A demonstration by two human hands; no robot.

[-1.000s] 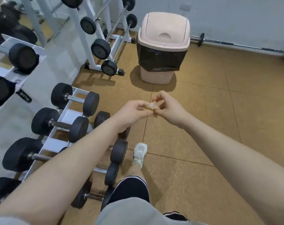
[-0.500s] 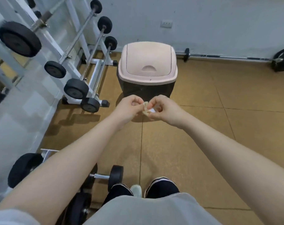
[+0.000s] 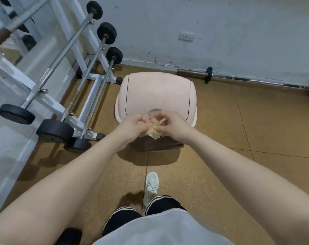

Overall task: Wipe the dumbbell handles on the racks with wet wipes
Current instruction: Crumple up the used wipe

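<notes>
A crumpled, yellowish wet wipe [image 3: 154,132] hangs between my two hands, just above the front edge of a pink swing-lid bin [image 3: 157,92]. My left hand [image 3: 132,127] pinches the wipe from the left with curled fingers. My right hand [image 3: 171,125] pinches it from the right. Both forearms stretch forward from the bottom of the view. No dumbbell rack shows in this frame; only a dark weight end [image 3: 68,236] peeks in at the bottom left.
A white barbell rack [image 3: 90,80] with several fixed barbells [image 3: 97,55] stands at the left. A long barbell [image 3: 256,80] lies along the grey wall at the back. My white shoe [image 3: 151,184] is on the brown floor behind the bin.
I have walked closer to the bin, which now sits right under my hands. The dumbbell rack has slid out of view. Both hands still work the wipe between them.
</notes>
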